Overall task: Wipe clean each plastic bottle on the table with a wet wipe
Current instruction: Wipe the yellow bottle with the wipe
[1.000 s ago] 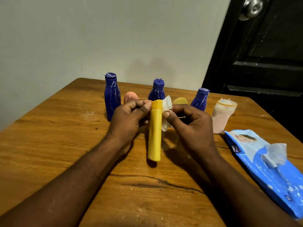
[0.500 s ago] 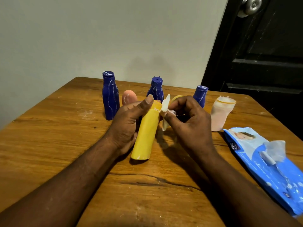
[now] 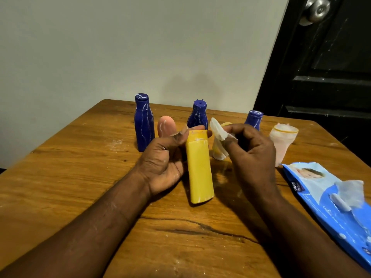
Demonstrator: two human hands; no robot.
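Seven plastic bottles are in view. Three dark blue bottles (image 3: 144, 122) (image 3: 197, 117) (image 3: 253, 119) stand upright in a row along the far side of the wooden tabletop (image 3: 60, 177), all streaked with white marks. A peach bottle (image 3: 166, 126) stands behind the left hand, and one pale pink translucent bottle (image 3: 282, 143) with a yellow ring at its top stands at the right. There are two yellow ones: the left hand (image 3: 164, 157) grips the nearer yellow bottle (image 3: 199, 167) at its cap end, thumb and fingers curled round it, lower end down near the tabletop. A second yellow bottle (image 3: 217, 151) is largely hidden behind the wipe. The right hand (image 3: 251, 149) pinches one folded white wet wipe (image 3: 217, 130) between thumb and fingertips, just beside the held bottle's cap. No bottle shows a readable label. One blue wipes pack (image 3: 331, 197) lies at the right edge, a sheet poking from its opening; its small dark patch carries white lettering that I cannot read with certainty.
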